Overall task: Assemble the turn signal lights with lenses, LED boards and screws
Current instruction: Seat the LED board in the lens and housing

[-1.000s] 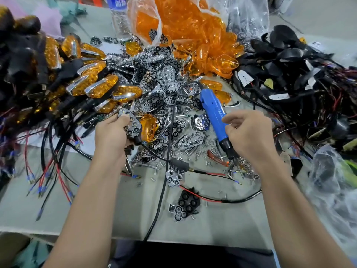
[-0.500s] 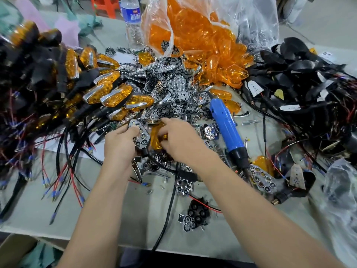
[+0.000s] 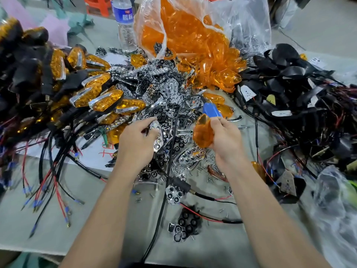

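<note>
My left hand [image 3: 136, 144] grips a chrome reflector piece [image 3: 157, 135] with round LED sockets, just above the table's middle. My right hand [image 3: 225, 138] holds an amber lens [image 3: 202, 132], lifted a little to the right of the reflector; the two parts are apart. Behind the lens lies a blue electric screwdriver [image 3: 211, 111], mostly hidden by my right hand. Loose screws [image 3: 199, 171] are scattered under my hands.
Finished amber lights [image 3: 100, 99] with black wires pile up at left. A heap of chrome reflectors [image 3: 164, 89] fills the centre, a bag of amber lenses [image 3: 193, 39] and a water bottle [image 3: 124, 24] stand behind. Black housings [image 3: 293, 86] crowd the right.
My right hand let go of the blue screwdriver, reached across to the left hand, and now has lifted an amber lens off to the right. The left hand keeps the reflector.
</note>
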The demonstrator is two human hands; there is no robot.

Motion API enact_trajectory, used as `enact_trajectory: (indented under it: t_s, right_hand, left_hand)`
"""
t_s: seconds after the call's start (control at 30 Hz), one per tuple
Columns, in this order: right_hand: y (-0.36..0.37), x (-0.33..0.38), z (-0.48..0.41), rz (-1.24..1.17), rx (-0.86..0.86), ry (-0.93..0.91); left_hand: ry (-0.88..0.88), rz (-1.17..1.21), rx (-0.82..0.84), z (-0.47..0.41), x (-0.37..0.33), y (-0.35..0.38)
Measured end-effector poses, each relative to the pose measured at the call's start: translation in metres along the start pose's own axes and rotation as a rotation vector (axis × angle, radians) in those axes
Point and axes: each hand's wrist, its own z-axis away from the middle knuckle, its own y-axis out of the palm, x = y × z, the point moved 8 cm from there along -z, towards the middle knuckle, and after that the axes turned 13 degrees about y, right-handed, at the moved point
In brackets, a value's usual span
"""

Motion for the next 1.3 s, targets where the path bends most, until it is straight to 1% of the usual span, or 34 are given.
enact_trajectory:
  t_s: [0.07, 0.13, 0.23, 0.27, 0.37, 0.4, 0.43, 0.47, 0.5, 0.57, 0.6, 0.63, 0.7, 0.73, 0.77, 0.83, 0.9, 1.0, 1.1, 1.17, 1.23, 1.3]
  right_hand:
    - [0.008, -0.003, 0.003, -0.063, 0.043, 0.048]
    - [0.014, -0.006, 0.004, -0.069, 0.052, 0.072]
    - [0.022, -0.007, 0.004, -0.056, 0.055, 0.070]
    - [0.026, -0.006, 0.004, -0.037, 0.059, 0.054]
    - [0.045, -0.001, 0.008, 0.011, 0.112, 0.005]
    - [0.052, 0.001, 0.010, 0.024, 0.152, 0.008]
    - [0.057, 0.002, 0.011, 0.054, 0.190, 0.005]
    - [0.058, 0.005, 0.010, 0.119, 0.201, -0.029]
    - [0.053, 0.012, 0.007, 0.234, 0.151, -0.107]
    - [0.037, 0.030, 0.000, 0.512, -0.041, -0.299]
    - [0.033, 0.036, -0.003, 0.664, -0.099, -0.362]
    - [0.037, 0.036, -0.007, 0.835, -0.091, -0.385]
    - [0.053, 0.024, -0.012, 1.218, -0.024, -0.392]
    - [0.058, 0.019, -0.013, 1.349, -0.036, -0.412]
    - [0.059, 0.019, -0.012, 1.395, -0.073, -0.435]
    - [0.050, 0.028, -0.007, 1.309, -0.156, -0.439]
    - [0.038, 0.041, 0.000, 1.153, -0.161, -0.436]
    - [0.029, 0.056, 0.019, 0.971, -0.034, -0.417]
    - [0.037, 0.060, 0.041, 0.912, 0.119, -0.454]
    - [0.041, 0.061, 0.048, 0.792, 0.163, -0.464]
    - [0.041, 0.057, 0.048, 0.619, 0.193, -0.428]
    - [0.041, 0.051, 0.049, 0.498, 0.209, -0.406]
  left_hand:
    - [-0.003, -0.064, 0.016, -0.002, 0.000, -0.002]
    - [-0.035, -0.096, -0.005, -0.001, -0.002, -0.007]
    - [0.021, -0.146, -0.139, 0.006, -0.023, -0.024]
    - [0.055, -0.112, -0.141, 0.007, -0.034, -0.024]
    - [0.046, 0.175, 0.060, 0.011, -0.058, 0.002]
    - [0.041, 0.276, 0.081, 0.013, -0.063, 0.010]
    - [0.041, 0.362, 0.050, 0.012, -0.065, 0.012]
    - [0.023, 0.429, -0.013, 0.012, -0.063, 0.011]
    - [-0.017, 0.477, -0.086, 0.012, -0.055, 0.006]
    - [-0.114, 0.526, -0.204, 0.012, -0.036, -0.005]
    - [-0.159, 0.548, -0.217, 0.012, -0.028, -0.006]
    - [-0.192, 0.572, -0.204, 0.011, -0.022, -0.006]
    - [-0.239, 0.609, -0.162, 0.009, -0.016, -0.003]
    - [-0.251, 0.628, -0.146, 0.008, -0.014, -0.003]
    - [-0.255, 0.651, -0.139, 0.007, -0.013, -0.005]
    - [-0.251, 0.672, -0.141, 0.006, -0.012, -0.010]
    - [-0.239, 0.650, -0.145, 0.006, -0.010, -0.012]
    - [-0.201, 0.659, -0.152, 0.007, -0.016, -0.009]
    - [-0.098, 0.660, -0.066, 0.008, -0.035, 0.005]
    - [-0.060, 0.652, -0.018, 0.009, -0.044, 0.014]
    - [-0.058, 0.671, -0.010, 0.011, -0.048, 0.020]
    - [-0.047, 0.678, -0.008, 0.013, -0.052, 0.022]
